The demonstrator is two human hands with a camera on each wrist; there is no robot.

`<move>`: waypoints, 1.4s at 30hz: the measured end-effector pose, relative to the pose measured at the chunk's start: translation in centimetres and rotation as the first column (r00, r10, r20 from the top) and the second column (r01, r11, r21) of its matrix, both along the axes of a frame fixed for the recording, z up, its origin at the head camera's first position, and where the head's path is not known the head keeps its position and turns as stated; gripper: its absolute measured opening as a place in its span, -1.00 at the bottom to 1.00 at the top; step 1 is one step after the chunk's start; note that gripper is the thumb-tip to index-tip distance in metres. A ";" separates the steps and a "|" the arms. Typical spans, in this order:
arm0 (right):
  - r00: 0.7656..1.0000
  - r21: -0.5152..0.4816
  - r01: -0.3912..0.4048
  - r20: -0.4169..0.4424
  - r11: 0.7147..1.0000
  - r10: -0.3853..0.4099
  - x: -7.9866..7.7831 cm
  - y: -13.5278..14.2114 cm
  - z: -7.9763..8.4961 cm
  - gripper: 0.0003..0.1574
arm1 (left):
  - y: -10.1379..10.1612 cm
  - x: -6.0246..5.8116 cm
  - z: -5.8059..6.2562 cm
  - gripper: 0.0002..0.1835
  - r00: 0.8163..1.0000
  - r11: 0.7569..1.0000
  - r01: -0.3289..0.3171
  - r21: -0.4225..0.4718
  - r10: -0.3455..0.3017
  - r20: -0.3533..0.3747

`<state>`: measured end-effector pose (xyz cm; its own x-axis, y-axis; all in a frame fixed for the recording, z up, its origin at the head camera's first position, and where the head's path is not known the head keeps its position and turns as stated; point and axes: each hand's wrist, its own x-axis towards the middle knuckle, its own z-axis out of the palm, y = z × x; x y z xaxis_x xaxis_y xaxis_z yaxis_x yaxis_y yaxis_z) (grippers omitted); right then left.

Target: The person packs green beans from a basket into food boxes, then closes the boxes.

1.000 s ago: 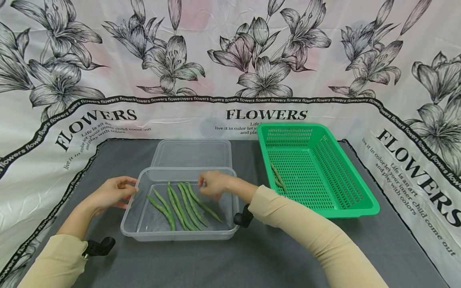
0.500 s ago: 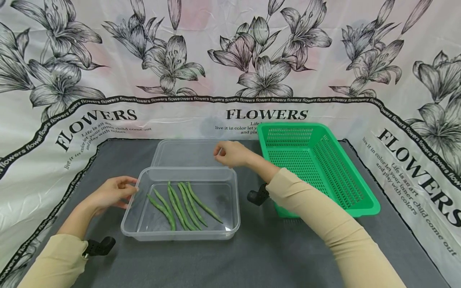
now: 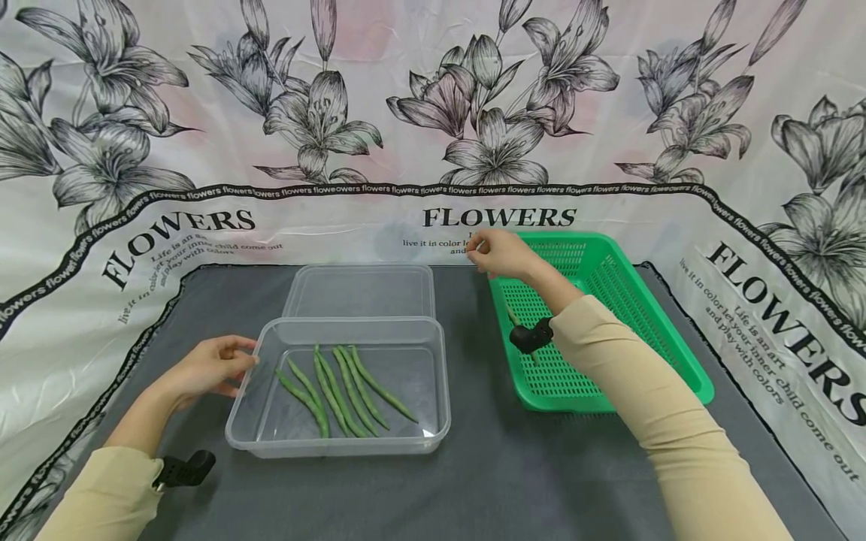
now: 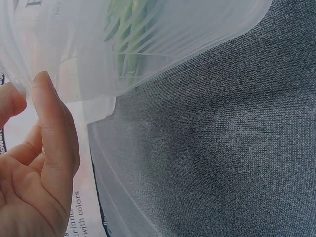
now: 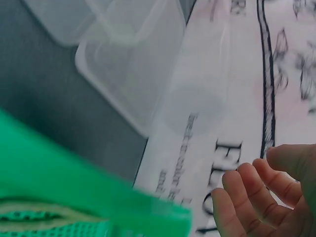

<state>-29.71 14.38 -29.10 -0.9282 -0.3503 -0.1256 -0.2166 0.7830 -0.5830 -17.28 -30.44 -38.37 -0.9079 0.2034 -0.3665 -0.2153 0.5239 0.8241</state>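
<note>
Across the grey worktop (image 3: 473, 488), the green basket (image 3: 622, 300) sits right, the clear container (image 3: 338, 446) left, a lid (image 3: 365, 291) just behind it. Left hand (image 3: 211, 367): thumb and finger pinching the container's rim! Right hand (image 3: 501, 254) over the basket's far left corner, fingers loosely curled. Green beans (image 3: 384, 391) lie inside the container, paler beans (image 5: 54, 210) in the basket.

On the flat, dark grey, cloth-covered surface (image 3: 473, 488) I see a clear rectangular plastic box (image 3: 345, 446), a clear flat plastic lid (image 3: 361, 291) just behind it, and, to the right, a green rectangular perforated plastic basket (image 3: 623, 294)
</note>
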 end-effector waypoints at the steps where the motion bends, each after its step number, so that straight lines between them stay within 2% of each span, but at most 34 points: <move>1: 1.000 0.000 0.011 0.004 1.000 -0.011 -0.2 0.6 -0.2 -0.68 | 0.0 0.0 0.0 -0.38 1.000 1.000 -0.001 -0.001 0.001 0.001; 5: 0.998 0.019 0.055 0.027 0.998 -0.056 -0.7 2.6 -1.1 -0.65 | 0.1 0.1 0.1 -0.38 1.000 1.000 -0.003 -0.007 0.003 -0.001; 13: 0.992 0.046 0.095 0.078 0.994 -0.098 -0.7 5.3 -3.3 -0.62 | 0.2 0.1 0.0 -0.38 1.000 1.000 -0.005 0.000 0.005 0.002; 22: 0.987 0.100 0.098 0.119 0.990 -0.110 -0.7 7.5 -6.4 -0.61 | 0.1 0.1 -0.2 -0.35 1.000 1.000 0.001 -0.008 -0.001 -0.001; 32: 0.972 0.167 0.103 0.195 0.980 -0.135 -0.4 8.2 -9.8 -0.60 | 0.1 0.1 -0.2 -0.36 1.000 1.000 0.004 -0.006 -0.004 -0.004; 42: 0.934 0.154 0.121 0.318 0.981 -0.165 -0.1 7.9 -10.7 -0.63 | 0.0 0.1 -0.1 -0.37 1.000 1.000 0.007 -0.006 -0.007 -0.010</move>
<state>-29.81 22.33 -39.83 -0.8667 -0.1770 -0.4663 0.0888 0.8652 -0.4936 -17.16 -30.45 -38.44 -0.9102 0.2076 -0.3583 -0.2030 0.5305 0.8230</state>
